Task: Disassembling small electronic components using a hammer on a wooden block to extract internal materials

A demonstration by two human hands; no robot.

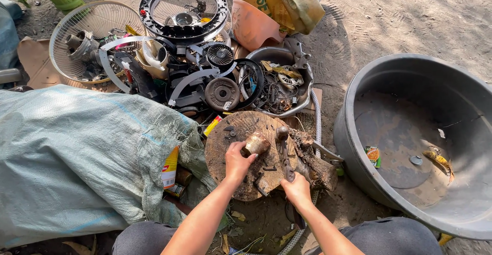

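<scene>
Left hand [237,161] clamps fingers around a rusty can [255,144] on a wood stump [241,175]; right hand [297,189] grips a hammer [285,152] (can looks undented, flattening ahead).

One view only, worn on the head, looking steeply down and slightly forward over both forearms. Close above the round wooden block [256,155] at centre; sack [77,157] at left edge, grey tub [461,101] at right edge, scrap pile [205,65] along top.
</scene>
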